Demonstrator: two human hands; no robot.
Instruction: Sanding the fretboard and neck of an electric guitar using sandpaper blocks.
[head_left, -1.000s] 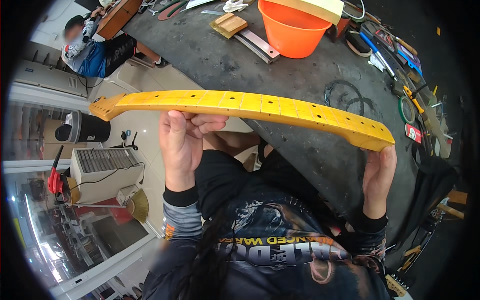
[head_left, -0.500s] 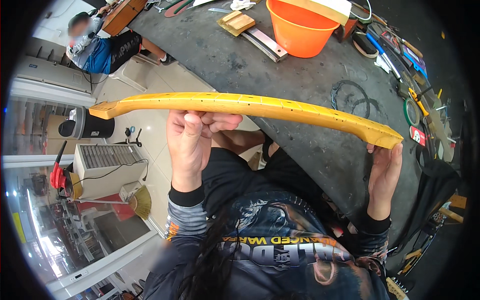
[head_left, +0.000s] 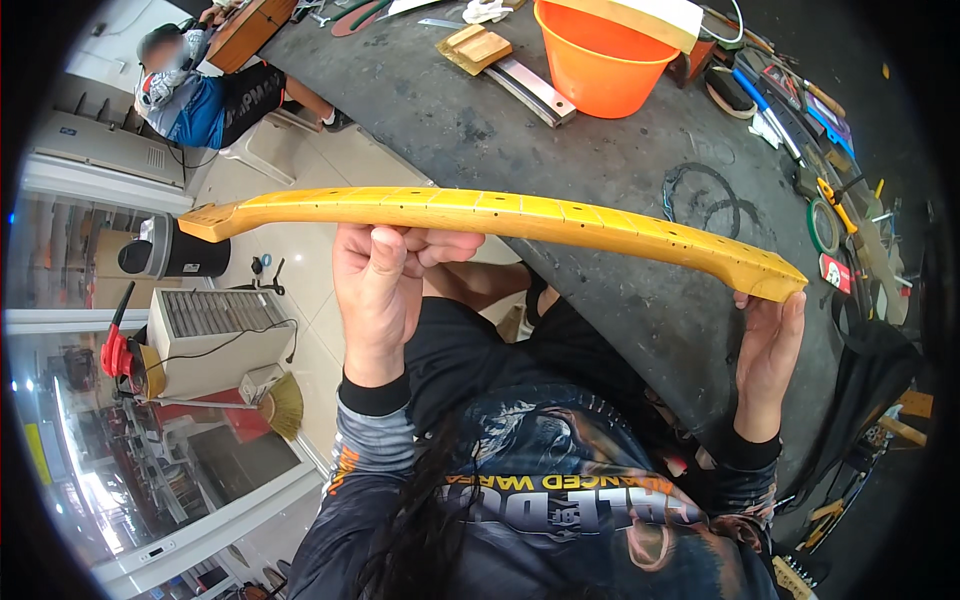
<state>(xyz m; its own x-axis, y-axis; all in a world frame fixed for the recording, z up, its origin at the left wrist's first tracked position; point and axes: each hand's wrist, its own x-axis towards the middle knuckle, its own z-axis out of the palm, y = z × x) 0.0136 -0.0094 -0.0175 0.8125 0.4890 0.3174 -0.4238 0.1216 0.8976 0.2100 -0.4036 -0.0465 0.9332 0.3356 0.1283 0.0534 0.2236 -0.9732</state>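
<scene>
A glossy yellow guitar neck (head_left: 533, 225) is held level across my view, with its side edge turned toward me, frets and dark dots along the top, the headstock at the left and the heel at the right. My left hand (head_left: 380, 300) grips it from underneath, left of the middle, thumb upright and fingers curled below the wood. My right hand (head_left: 770, 350) holds the heel end at its fingertips. The neck is above the edge of a dark, stained workbench (head_left: 590, 160) and the tiled floor beyond it.
On the bench sit an orange bucket (head_left: 600, 75), a wooden block (head_left: 475, 45), a metal bar (head_left: 530, 92), a green tape roll (head_left: 822, 225) and scattered tools. A person (head_left: 190, 105) sits at upper left. A white cabinet (head_left: 205, 360) and black bin (head_left: 195, 250) stand on the floor at left.
The neck has rotated, showing less fretboard and more of its side than a second ago. Both hands have shifted slightly rightward with it, keeping hold.
</scene>
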